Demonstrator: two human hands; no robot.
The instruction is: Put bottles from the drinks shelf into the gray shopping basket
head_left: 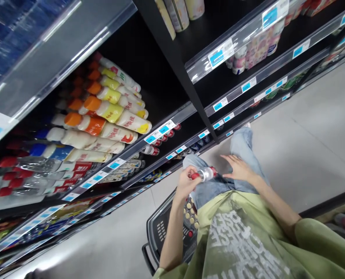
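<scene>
My left hand [186,180] is closed around the red-capped end of a small clear bottle [205,174] with a red label, held level in front of my jeans. My right hand [238,167] is open, fingers spread flat, just right of the bottle's far end and close to it. Below my left forearm stands a dark shopping basket [160,228] holding several small bottles with pale and red caps. I wear a green printed shirt and blue jeans.
Black store shelves [172,116] with blue price tags run along the left and top. They hold rows of orange-, blue- and red-capped drink bottles [102,116] and cans. Grey tiled floor [306,147] lies to the right. Another low shelf edge sits at the lower right.
</scene>
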